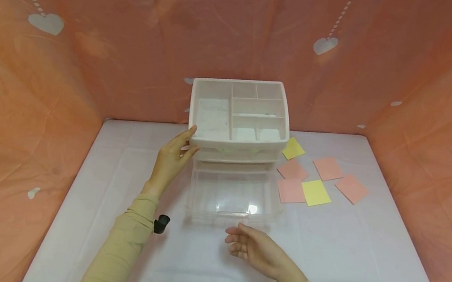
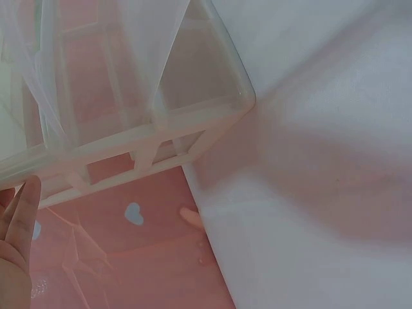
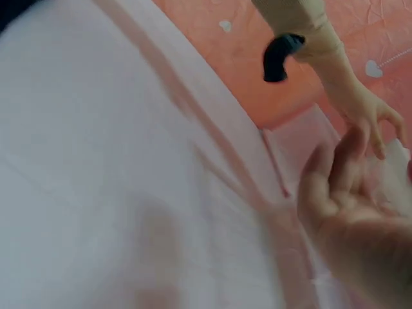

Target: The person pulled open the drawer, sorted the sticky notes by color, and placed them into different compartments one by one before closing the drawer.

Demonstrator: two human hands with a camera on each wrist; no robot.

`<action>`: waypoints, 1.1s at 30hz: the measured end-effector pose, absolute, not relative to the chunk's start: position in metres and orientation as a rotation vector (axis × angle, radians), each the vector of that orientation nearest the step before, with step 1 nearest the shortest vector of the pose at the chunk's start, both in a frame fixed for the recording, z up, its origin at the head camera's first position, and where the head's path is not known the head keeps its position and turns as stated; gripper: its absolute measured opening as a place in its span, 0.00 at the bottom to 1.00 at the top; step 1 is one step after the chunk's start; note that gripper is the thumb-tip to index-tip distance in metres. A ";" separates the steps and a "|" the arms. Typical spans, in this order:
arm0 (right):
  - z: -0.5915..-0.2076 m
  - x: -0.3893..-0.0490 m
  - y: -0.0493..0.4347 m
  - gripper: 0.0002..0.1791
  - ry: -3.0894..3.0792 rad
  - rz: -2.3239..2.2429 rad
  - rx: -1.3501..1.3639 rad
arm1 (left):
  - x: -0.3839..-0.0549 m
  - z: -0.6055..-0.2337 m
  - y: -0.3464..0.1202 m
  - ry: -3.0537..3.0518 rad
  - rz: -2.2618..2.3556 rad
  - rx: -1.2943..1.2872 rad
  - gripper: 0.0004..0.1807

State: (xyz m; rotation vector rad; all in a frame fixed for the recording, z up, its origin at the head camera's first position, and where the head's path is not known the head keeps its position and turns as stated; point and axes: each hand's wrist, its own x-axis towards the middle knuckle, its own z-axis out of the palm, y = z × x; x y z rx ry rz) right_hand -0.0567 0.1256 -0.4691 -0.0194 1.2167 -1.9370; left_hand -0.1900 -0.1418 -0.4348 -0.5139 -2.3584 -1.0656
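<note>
I have my left hand point(image 1: 168, 161) at the near left corner of the white organizer point(image 1: 209, 136), fingers and thumb extended and spread apart, touching it as if to steady it. My right hand point(image 1: 257, 252) is loosely curled and holds nothing, just short of the clear drawer point(image 1: 206, 186), which sticks out from the organizer's lower front. To the right, pink and yellow paper squares point(image 1: 316, 192) lie on the desk point(image 1: 367, 276). I judge this as the drawer-opening step; next, I'd likely reach right for a square, keeping the organizer braced.
</note>
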 end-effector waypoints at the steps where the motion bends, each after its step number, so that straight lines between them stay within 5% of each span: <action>1: -0.466 -0.058 0.129 0.20 1.234 -1.933 -0.104 | -0.190 -0.435 -0.142 -2.363 -1.064 -0.511 0.27; 13: -0.431 -0.099 0.180 0.22 1.279 -2.327 -0.550 | -0.188 -0.434 -0.141 -2.357 -1.065 -0.510 0.27; 22: -0.441 -0.135 0.215 0.09 2.064 -2.307 0.063 | -0.189 -0.435 -0.142 -2.351 -1.091 -0.513 0.27; 33: -0.494 -0.162 0.234 0.31 2.504 -1.625 0.455 | -0.189 -0.435 -0.142 -2.361 -1.094 -0.504 0.28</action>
